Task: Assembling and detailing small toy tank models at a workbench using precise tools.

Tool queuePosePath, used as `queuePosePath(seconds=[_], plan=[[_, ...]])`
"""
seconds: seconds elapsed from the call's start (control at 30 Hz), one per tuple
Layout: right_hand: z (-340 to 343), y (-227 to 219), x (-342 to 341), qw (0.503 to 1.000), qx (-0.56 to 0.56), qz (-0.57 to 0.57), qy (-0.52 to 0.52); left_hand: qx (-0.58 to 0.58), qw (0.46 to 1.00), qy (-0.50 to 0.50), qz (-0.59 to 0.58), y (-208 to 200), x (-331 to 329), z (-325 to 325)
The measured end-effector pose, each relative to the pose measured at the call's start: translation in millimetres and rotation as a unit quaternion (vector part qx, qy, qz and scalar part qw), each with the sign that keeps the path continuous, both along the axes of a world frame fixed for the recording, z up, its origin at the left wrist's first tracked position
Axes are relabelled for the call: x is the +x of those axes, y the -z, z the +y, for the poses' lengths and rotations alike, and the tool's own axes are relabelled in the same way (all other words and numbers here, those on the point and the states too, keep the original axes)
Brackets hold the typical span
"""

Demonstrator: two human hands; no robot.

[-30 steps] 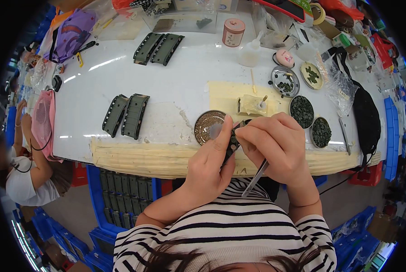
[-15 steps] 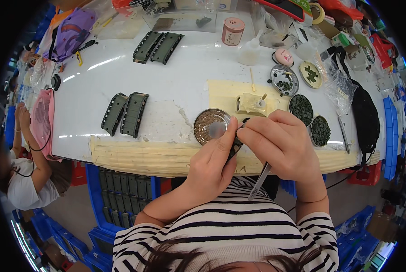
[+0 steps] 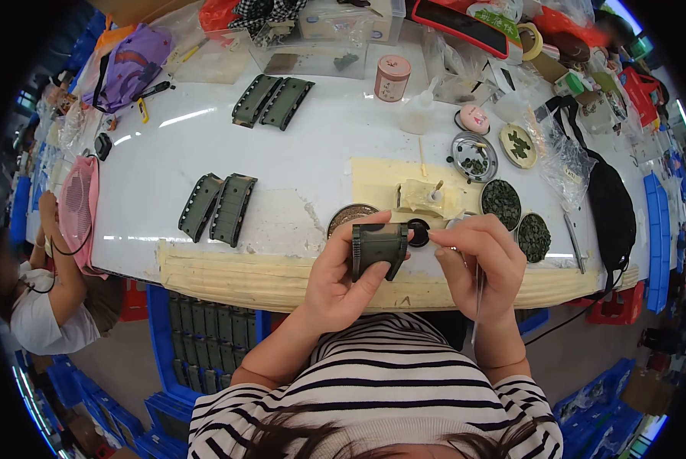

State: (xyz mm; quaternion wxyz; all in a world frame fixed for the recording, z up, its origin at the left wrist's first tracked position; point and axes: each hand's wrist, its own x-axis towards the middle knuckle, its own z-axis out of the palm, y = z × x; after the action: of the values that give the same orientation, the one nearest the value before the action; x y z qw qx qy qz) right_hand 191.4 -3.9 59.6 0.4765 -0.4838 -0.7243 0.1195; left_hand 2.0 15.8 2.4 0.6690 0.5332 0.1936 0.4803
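Note:
In my left hand is a curved, dark green plastic piece with ridged edges, its broad face turned up. My thumb presses its lower edge. A short way to the right, my right hand has its fingers pinched together, with metal tweezers hanging down from the grip. Whether the fingertips also pinch something small, I cannot tell. Between the hands shows a small black round cup. Partly behind my left hand sits a round tin of brown grains. Two pairs of similar green pieces lie further left.
Behind my hands stands a cream block on yellow paper. To the right are tins of dark green bits, metal tweezers and a black strap bag. A blue crate of green pieces sits below the table edge. Another person works at left.
My hands have drawn apart, the right one moving right with the tweezers. The green piece, mostly hidden between my fingers before, now shows its broad face. The whole view has shifted slightly.

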Motion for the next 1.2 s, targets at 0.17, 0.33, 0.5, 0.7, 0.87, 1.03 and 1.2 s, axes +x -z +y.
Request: queuePosePath(seconds=[0.17, 0.33, 0.5, 0.7, 0.87, 1.03, 1.2], plan=[[3.2, 7.3, -4.5, 0.997, 0.063, -0.035, -0.01, 0.037, 0.998, -0.001, 0.045, 2.8, -0.6, -0.5], [7.9, 10.2, -4.4, 0.993, 0.092, -0.067, -0.021, 0.026, 0.997, -0.017, 0.076, -2.2, -1.8, -3.5], [9.3, 4.7, -7.9, 0.989, 0.113, -0.093, -0.026, 0.031, 0.995, -0.018, 0.089, -2.4, -4.1, -3.9], [12.1, 3.5, -9.0, 0.984, 0.122, -0.122, -0.034, 0.025, 0.995, -0.035, 0.088, -0.3, -3.8, -5.4], [12.5, 2.2, -12.4, 0.983, 0.113, -0.139, -0.038, 0.039, 0.992, -0.063, 0.106, -0.5, -3.6, -6.7], [14.2, 8.3, -12.7, 0.983, 0.125, -0.133, -0.024, 0.012, 0.995, -0.056, 0.082, -1.2, 1.1, -6.2], [7.5, -7.6, 2.2, 0.997, 0.0, 0.003, 0.077, -0.139, 0.989, -0.036, -0.03, -1.5, 2.0, -6.2]])
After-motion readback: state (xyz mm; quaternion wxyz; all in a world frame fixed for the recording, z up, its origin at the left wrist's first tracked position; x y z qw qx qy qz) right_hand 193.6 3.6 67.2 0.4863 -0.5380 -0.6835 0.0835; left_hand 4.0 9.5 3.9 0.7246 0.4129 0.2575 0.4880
